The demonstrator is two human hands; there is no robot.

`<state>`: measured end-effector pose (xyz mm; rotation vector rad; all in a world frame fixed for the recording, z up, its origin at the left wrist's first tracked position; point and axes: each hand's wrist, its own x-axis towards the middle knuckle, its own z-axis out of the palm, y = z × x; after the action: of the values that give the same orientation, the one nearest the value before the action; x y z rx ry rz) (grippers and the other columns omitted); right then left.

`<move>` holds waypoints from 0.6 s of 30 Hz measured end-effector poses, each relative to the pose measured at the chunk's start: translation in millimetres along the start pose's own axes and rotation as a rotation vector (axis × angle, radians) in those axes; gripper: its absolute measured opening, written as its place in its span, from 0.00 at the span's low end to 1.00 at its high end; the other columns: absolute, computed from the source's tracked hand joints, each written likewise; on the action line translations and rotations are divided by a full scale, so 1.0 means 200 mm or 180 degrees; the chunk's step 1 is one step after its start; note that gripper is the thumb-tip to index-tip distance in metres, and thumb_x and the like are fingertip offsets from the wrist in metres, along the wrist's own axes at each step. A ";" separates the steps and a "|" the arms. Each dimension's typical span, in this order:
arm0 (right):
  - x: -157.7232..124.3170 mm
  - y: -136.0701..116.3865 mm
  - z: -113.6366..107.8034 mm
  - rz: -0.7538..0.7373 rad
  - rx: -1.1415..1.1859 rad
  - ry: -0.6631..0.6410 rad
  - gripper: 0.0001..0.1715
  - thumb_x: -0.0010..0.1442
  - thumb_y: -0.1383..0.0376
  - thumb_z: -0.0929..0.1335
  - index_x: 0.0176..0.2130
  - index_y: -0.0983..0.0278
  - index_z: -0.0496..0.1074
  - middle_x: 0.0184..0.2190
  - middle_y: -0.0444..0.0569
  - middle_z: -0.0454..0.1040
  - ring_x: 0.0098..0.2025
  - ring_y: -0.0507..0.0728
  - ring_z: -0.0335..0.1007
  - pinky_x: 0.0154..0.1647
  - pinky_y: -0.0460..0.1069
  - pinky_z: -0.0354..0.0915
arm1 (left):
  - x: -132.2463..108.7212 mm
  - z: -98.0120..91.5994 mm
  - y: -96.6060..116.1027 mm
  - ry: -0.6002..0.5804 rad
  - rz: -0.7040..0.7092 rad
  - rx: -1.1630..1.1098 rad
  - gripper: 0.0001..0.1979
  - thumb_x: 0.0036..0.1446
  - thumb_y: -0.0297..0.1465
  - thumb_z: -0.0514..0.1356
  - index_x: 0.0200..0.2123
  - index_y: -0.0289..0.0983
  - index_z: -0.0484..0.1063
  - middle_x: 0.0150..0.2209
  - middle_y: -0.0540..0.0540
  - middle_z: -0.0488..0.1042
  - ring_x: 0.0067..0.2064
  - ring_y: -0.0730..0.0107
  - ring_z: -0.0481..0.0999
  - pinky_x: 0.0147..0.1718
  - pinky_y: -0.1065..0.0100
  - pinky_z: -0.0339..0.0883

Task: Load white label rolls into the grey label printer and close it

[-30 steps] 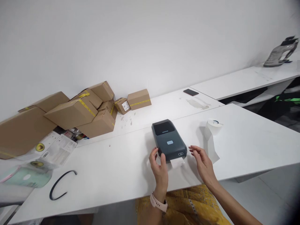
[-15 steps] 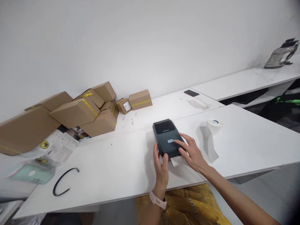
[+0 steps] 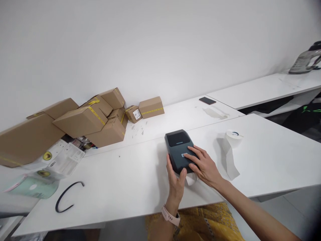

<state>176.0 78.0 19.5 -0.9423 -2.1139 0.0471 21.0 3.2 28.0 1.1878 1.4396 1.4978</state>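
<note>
A dark blue-grey label printer [image 3: 176, 154] with a black window and a light-blue button [image 3: 184, 155] is in front of me on the white table. Around its left side and near corner is my left hand [image 3: 176, 185], fingers along the side and thumb at the near edge. Over the lid's right part lies my right hand [image 3: 207, 167] with fingers stretched apart, the index fingertip touching the button. A piece of white paper [image 3: 192, 178] sticks out at the printer's near end, partly hidden by my hands. Whether the printer rests fully on the table, I cannot tell.
A partly unrolled white paper roll [image 3: 231, 140] stands to the right. A phone [image 3: 207, 100] lies farther back. Cardboard boxes [image 3: 82, 118] are piled at the left, near plastic pouches [image 3: 37, 185] and a black curved band [image 3: 65, 197]. A large jug [image 3: 304, 60] stands far right.
My right index finger has moved farther over the button, covering more of it. My left thumb has shifted a little right along the near edge. The view has turned slightly.
</note>
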 end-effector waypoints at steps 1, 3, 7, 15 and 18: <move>0.00 0.00 0.00 0.0001 -0.0032 0.0004 0.21 0.66 0.56 0.63 0.56 0.54 0.70 0.61 0.50 0.65 0.64 0.67 0.55 0.56 0.65 0.65 | 0.00 0.00 -0.01 -0.0058 0.0038 -0.0016 0.40 0.61 0.43 0.58 0.70 0.45 0.41 0.71 0.42 0.43 0.70 0.57 0.47 0.65 0.60 0.53; 0.00 0.00 0.00 0.0009 -0.0116 -0.0011 0.21 0.65 0.55 0.63 0.56 0.53 0.70 0.61 0.50 0.65 0.64 0.67 0.56 0.56 0.65 0.63 | 0.00 -0.01 -0.01 -0.0084 0.0076 -0.0038 0.39 0.62 0.43 0.57 0.70 0.46 0.40 0.72 0.44 0.42 0.71 0.57 0.45 0.65 0.60 0.52; 0.01 -0.02 -0.01 -0.0020 -0.0326 -0.0042 0.21 0.64 0.54 0.64 0.55 0.53 0.71 0.61 0.50 0.66 0.63 0.68 0.57 0.62 0.69 0.51 | 0.01 -0.01 -0.02 -0.0080 0.0082 0.0001 0.38 0.63 0.42 0.56 0.70 0.46 0.39 0.72 0.44 0.40 0.71 0.58 0.43 0.66 0.59 0.50; 0.08 -0.05 -0.03 0.0067 -0.0190 -0.0074 0.14 0.65 0.54 0.64 0.47 0.53 0.73 0.59 0.46 0.69 0.65 0.66 0.54 0.64 0.69 0.42 | 0.02 0.00 -0.04 0.0063 0.0149 0.0073 0.43 0.58 0.42 0.61 0.69 0.42 0.42 0.71 0.40 0.44 0.70 0.55 0.46 0.65 0.59 0.51; 0.10 -0.04 -0.05 0.0200 0.0094 -0.0114 0.16 0.67 0.56 0.61 0.51 0.53 0.71 0.59 0.48 0.68 0.64 0.65 0.56 0.61 0.67 0.52 | 0.02 0.01 -0.05 0.0062 0.0218 0.0140 0.48 0.54 0.41 0.64 0.70 0.41 0.40 0.71 0.39 0.43 0.70 0.53 0.46 0.65 0.57 0.51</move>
<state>170.0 82.8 43.0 -0.9971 -2.1103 0.1276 20.8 8.5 17.8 1.2639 1.4647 1.5349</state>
